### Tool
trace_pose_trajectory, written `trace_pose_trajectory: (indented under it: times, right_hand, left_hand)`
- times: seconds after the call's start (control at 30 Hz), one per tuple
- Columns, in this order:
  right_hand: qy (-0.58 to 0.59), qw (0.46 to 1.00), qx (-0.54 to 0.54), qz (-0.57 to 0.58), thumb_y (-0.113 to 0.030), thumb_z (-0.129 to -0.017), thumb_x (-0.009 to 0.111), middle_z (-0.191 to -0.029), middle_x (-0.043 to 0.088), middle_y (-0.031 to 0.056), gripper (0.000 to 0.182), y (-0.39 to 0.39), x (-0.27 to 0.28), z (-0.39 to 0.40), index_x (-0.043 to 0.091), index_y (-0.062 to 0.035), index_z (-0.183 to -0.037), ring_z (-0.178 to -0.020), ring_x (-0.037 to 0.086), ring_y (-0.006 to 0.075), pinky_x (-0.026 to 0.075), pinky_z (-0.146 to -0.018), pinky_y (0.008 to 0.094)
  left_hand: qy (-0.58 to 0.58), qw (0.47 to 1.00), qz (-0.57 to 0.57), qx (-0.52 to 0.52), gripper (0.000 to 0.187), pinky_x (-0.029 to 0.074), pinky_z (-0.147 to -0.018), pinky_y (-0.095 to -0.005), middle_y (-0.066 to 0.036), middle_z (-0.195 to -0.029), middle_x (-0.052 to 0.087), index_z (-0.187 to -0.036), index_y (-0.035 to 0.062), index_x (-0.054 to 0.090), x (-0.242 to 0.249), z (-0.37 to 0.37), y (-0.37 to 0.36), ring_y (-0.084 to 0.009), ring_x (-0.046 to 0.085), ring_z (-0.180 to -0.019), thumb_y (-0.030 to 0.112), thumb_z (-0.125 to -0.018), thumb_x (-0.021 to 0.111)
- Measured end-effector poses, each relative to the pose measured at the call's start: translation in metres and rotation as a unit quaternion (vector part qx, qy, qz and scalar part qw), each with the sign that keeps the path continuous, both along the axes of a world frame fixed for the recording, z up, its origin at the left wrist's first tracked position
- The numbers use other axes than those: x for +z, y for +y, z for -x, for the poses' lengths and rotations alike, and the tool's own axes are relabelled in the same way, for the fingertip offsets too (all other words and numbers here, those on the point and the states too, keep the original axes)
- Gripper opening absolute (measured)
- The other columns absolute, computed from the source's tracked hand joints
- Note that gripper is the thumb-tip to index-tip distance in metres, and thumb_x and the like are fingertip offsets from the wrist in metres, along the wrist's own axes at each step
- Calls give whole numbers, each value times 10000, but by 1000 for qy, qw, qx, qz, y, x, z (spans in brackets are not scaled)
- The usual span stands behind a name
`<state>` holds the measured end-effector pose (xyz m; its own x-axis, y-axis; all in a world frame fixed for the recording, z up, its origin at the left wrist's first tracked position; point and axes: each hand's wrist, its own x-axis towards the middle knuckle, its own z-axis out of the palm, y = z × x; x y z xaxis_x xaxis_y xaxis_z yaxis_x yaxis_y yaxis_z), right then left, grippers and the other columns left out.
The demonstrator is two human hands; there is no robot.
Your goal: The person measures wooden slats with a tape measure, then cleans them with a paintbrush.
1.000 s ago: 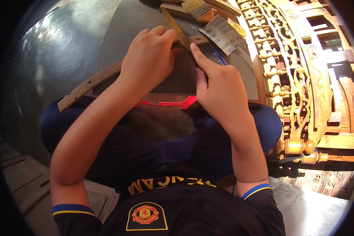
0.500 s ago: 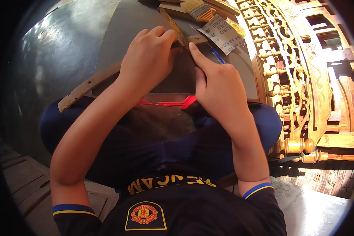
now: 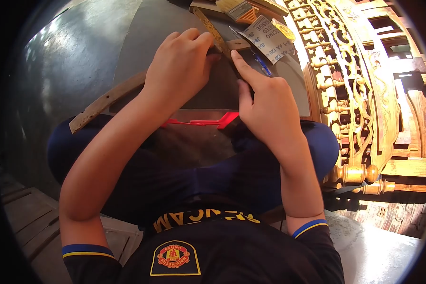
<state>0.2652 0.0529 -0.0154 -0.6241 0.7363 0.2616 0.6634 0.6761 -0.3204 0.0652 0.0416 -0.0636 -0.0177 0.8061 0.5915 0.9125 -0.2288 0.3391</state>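
A long curved wooden strip (image 3: 106,98) runs from the lower left, under my left hand (image 3: 180,64), and its holed end shows at the right beyond the fingers. My left hand is closed around this strip. A narrow, worn yellowish ruler-like bar (image 3: 210,28) lies across the strip near its right end. My right hand (image 3: 265,97) grips the bar's near part between thumb and fingers, with the index finger stretched along it. The bar's lower end is dark and partly hidden by that hand.
A sandpaper sheet (image 3: 265,39), a blue pen (image 3: 261,65) and a paintbrush (image 3: 239,10) lie at the upper right of the grey board (image 3: 151,28). Carved wooden railing (image 3: 333,85) stands at the right. A red object (image 3: 199,122) sits between the knees.
My right hand and the bar have shifted slightly to the right. The sandpaper and the strip's right end have moved slightly. My left hand keeps its hold on the strip.
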Motion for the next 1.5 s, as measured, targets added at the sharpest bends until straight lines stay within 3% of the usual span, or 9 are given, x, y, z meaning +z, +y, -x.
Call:
trace_pose_trajectory:
  times: [0.1,0.3,0.5,0.6,0.87,1.2,1.23,1.33,1.5]
  right_hand:
    - [49,997,-31,41,-36,-951,656,-760,642,280,533,-32,-3,-26,663,-123,-1478,-654,639,461,494,-638,497]
    - [-17,1000,-6,-14,-31,-929,635,-678,667,221,562,1,-3,2,624,-37,-1490,-656,689,429,560,-673,518]
    - [-45,998,-18,37,-31,-923,633,-712,681,222,582,-18,10,-10,610,-40,-1504,-682,694,422,560,-673,512]
    - [49,998,-34,18,-35,-968,636,-742,649,267,526,-45,-2,-29,642,-90,-1491,-643,645,439,504,-637,476]
    - [-17,999,6,-29,-50,-930,627,-710,678,229,588,13,-4,7,598,-38,-1517,-675,700,426,562,-669,523]
    - [-3,999,-32,17,-34,-970,645,-702,624,252,547,-25,2,-16,635,-125,-1510,-630,634,450,484,-629,509]
    - [-36,999,-11,-11,-38,-937,625,-690,667,206,580,-8,-3,-7,598,-35,-1516,-653,687,406,546,-646,523]
    - [-18,999,6,-29,-38,-938,622,-690,668,213,565,11,0,6,607,-29,-1502,-649,685,413,555,-652,525]
    - [11,998,-42,37,-7,-965,645,-824,691,278,560,-49,0,-39,630,-115,-1514,-679,667,448,512,-650,464]
  left_hand:
    - [1,1000,-8,2,199,546,-830,-472,-112,-976,710,-1007,33,706,0,2,2,-365,679,-915,167,-903,810]
    - [2,1000,-2,-10,191,550,-831,-473,-124,-963,707,-996,29,702,4,-4,0,-370,679,-912,156,-899,804]
    - [-5,1000,-4,-8,187,543,-817,-482,-122,-962,707,-996,24,706,0,-5,2,-377,678,-904,142,-893,809]
    - [-9,1000,-10,-3,181,544,-811,-482,-125,-959,706,-994,25,707,-1,-3,0,-377,680,-908,138,-894,807]
    - [-1,1000,5,-8,182,555,-822,-477,-138,-937,698,-963,31,691,3,-2,3,-371,673,-892,165,-899,795]
    - [0,1000,-7,-1,194,545,-821,-475,-119,-966,704,-1009,34,711,1,-3,4,-368,687,-914,152,-894,813]
    - [-1,1000,2,0,193,545,-821,-475,-119,-968,705,-1010,34,711,2,-4,2,-367,687,-914,151,-894,811]
    - [1,1000,6,7,190,544,-820,-475,-118,-968,705,-1009,34,709,5,-2,4,-366,685,-911,148,-894,809]
    - [-12,1000,-9,-1,193,543,-819,-478,-118,-966,704,-1006,32,706,0,-2,2,-368,681,-904,153,-896,808]
